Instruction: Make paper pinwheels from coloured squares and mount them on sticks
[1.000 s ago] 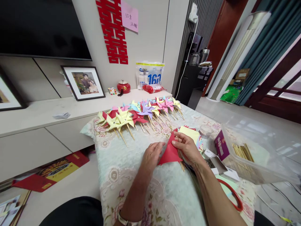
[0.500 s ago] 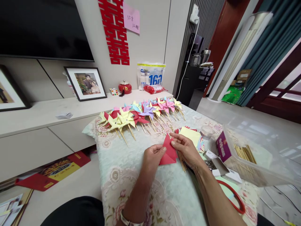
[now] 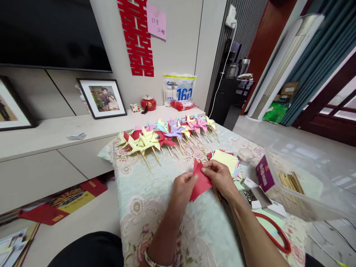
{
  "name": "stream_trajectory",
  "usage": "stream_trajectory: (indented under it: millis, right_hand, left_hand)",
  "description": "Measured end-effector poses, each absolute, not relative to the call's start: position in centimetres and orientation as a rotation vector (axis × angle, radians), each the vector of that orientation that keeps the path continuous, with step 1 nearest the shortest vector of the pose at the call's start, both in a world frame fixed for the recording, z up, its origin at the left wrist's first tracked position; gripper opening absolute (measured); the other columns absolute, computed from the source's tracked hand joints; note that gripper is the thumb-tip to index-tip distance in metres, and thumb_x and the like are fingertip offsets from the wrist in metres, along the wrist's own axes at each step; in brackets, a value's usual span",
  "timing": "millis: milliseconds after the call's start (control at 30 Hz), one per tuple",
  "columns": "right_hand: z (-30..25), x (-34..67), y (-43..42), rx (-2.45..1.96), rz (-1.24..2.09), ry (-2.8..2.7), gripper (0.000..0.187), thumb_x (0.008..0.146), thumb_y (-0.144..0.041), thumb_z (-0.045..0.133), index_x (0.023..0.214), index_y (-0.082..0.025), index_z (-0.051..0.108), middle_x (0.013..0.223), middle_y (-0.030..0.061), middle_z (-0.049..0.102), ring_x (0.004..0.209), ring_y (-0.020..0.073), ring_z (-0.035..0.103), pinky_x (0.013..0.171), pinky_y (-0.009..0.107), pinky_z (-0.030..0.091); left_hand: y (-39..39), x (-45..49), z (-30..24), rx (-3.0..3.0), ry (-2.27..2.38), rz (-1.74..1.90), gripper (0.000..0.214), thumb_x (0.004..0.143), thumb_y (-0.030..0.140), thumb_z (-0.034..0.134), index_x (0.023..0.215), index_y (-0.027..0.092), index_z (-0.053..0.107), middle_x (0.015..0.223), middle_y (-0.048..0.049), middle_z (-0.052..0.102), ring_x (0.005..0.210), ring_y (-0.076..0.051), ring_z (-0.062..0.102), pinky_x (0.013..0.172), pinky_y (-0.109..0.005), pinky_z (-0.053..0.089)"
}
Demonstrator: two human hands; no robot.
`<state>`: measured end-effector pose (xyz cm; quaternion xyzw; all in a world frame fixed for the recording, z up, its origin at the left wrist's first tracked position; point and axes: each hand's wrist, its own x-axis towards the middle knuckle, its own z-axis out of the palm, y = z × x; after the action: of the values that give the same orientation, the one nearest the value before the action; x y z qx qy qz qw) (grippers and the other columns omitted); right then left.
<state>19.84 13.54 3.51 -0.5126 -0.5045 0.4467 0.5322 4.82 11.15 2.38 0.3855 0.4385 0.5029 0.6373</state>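
Note:
A piece of red paper [image 3: 200, 185] with cut, pointed corners is held between both hands above the cloth-covered table. My left hand [image 3: 185, 187] pinches its left side between thumb and fingers. At its upper right, my right hand [image 3: 219, 176] grips the paper with thumb and index finger. Several wooden sticks [image 3: 216, 193] lie under and beside my right hand, partly hidden by it. Just behind that hand sits a stack of coloured paper squares [image 3: 224, 160], pale yellow on top. Finished paper pinwheels [image 3: 174, 131] on sticks lie in rows at the table's far side.
To the right stand a small open box of metal fasteners [image 3: 254, 196], a clear plastic bin [image 3: 303, 200] holding sticks, and a round clear container [image 3: 245, 155]. Red-handled scissors [image 3: 278, 231], partly hidden, lie near the right edge. Beyond the table runs a white cabinet [image 3: 55, 135].
The red paper has turned between my hands, and its cut points now stand apart at the top. My right hand has shifted slightly down, its fingers curled in more.

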Motion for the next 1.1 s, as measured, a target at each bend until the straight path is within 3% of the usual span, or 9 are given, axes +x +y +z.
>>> stream_trajectory:
  millis: [133,400,533,667,767,900,1100]
  right_hand:
    - [3.4,19.9,13.6,-1.259,1.008,-1.244,0.019,0.068,-0.033,0.080,0.072,-0.018,0.069,0.062,-0.0033,0.062,0.056,0.0117,0.048,0.055,0.025,0.034]
    - [4.0,19.8,13.3,-1.262,1.041,-1.299,0.017,0.070,-0.033,0.076,0.071,-0.017,0.068,0.063,-0.0029,0.061,0.058,0.0115,0.048,0.056,0.024,0.035]
    - [3.8,19.9,13.3,-1.266,1.048,-1.289,0.019,0.070,-0.034,0.076,0.072,-0.017,0.067,0.061,-0.0034,0.060,0.055,0.0110,0.047,0.054,0.024,0.033]
    - [3.4,20.0,13.5,-1.274,1.027,-1.269,0.018,0.070,-0.033,0.076,0.073,-0.017,0.068,0.064,-0.0022,0.063,0.058,0.0118,0.050,0.056,0.024,0.035]
    - [3.2,20.1,13.6,-1.274,1.036,-1.249,0.020,0.070,-0.034,0.077,0.076,-0.017,0.068,0.065,-0.0016,0.064,0.058,0.0127,0.053,0.057,0.025,0.037]
    - [3.1,20.1,13.7,-1.249,1.069,-1.229,0.028,0.068,-0.037,0.079,0.086,-0.018,0.067,0.066,-0.0020,0.064,0.060,0.0144,0.056,0.059,0.027,0.040]
    - [4.2,19.7,13.2,-1.199,1.147,-1.242,0.050,0.072,-0.039,0.078,0.115,-0.015,0.066,0.072,-0.0027,0.063,0.066,0.0144,0.057,0.064,0.028,0.042]
  left_hand:
    - [11.2,4.9,2.1,1.038,1.027,1.104,0.029,0.078,0.044,0.066,0.079,0.015,0.071,0.068,-0.0004,0.067,0.063,-0.018,0.060,0.063,-0.027,0.048]
    - [11.4,4.9,1.6,1.179,1.107,1.050,0.030,0.079,0.046,0.061,0.068,0.019,0.062,0.060,0.0014,0.057,0.062,-0.017,0.054,0.056,-0.024,0.040]
    - [11.2,5.0,1.7,1.078,1.013,1.019,0.033,0.081,0.049,0.061,0.072,0.017,0.062,0.057,0.0032,0.052,0.054,-0.013,0.048,0.051,-0.023,0.036]
    - [11.0,4.8,2.2,0.941,0.943,1.013,0.039,0.082,0.053,0.061,0.084,0.014,0.065,0.060,0.0016,0.057,0.055,-0.013,0.053,0.053,-0.023,0.040]
    - [11.2,4.7,2.7,0.891,0.984,0.990,0.037,0.074,0.047,0.071,0.086,0.013,0.067,0.063,-0.0004,0.062,0.055,-0.013,0.056,0.053,-0.023,0.042]
    - [11.4,4.8,3.0,0.850,1.113,1.014,0.027,0.062,0.030,0.079,0.079,0.013,0.067,0.062,-0.0002,0.066,0.051,-0.012,0.056,0.049,-0.022,0.041]
    - [11.3,4.8,2.8,0.839,1.172,1.101,0.018,0.063,0.028,0.075,0.067,0.015,0.064,0.051,0.0027,0.061,0.044,-0.009,0.048,0.044,-0.019,0.036]
